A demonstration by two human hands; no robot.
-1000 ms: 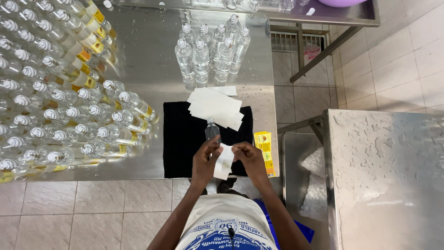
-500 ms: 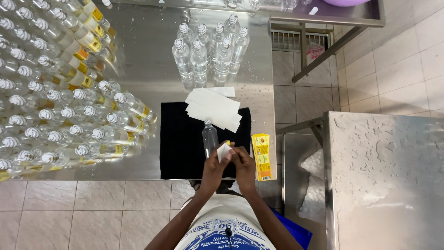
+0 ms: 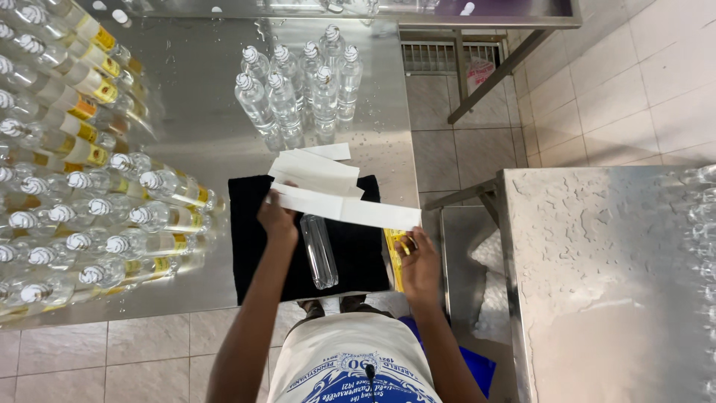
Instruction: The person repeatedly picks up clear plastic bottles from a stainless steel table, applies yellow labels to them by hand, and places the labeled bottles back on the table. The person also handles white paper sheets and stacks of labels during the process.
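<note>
White paper stretches between a worker's two hands above a steel desk (image 3: 201, 112): the left hand (image 3: 277, 220) pinches one end of a long label strip (image 3: 344, 208), while the right hand (image 3: 420, 261) hovers near the other end, its fingers spread beside a yellow stack (image 3: 393, 257) at the desk's edge; whether it grips the strip cannot be told. Beneath the strip a clear, bare bottle (image 3: 319, 251) lies on its side on a black cloth (image 3: 253, 246), its long axis running from the worker towards the far side of the desk; which end carries the neck is not clear. Judging by the scene, the work is well advanced but unfinished: rows of bottles with yellow labels (image 3: 89, 216) are stacked at the left, a cluster of unlabelled upright bottles (image 3: 298, 89) waits at the far side, and loose label strips (image 3: 317, 170) lie fanned on the cloth's far edge.
</note>
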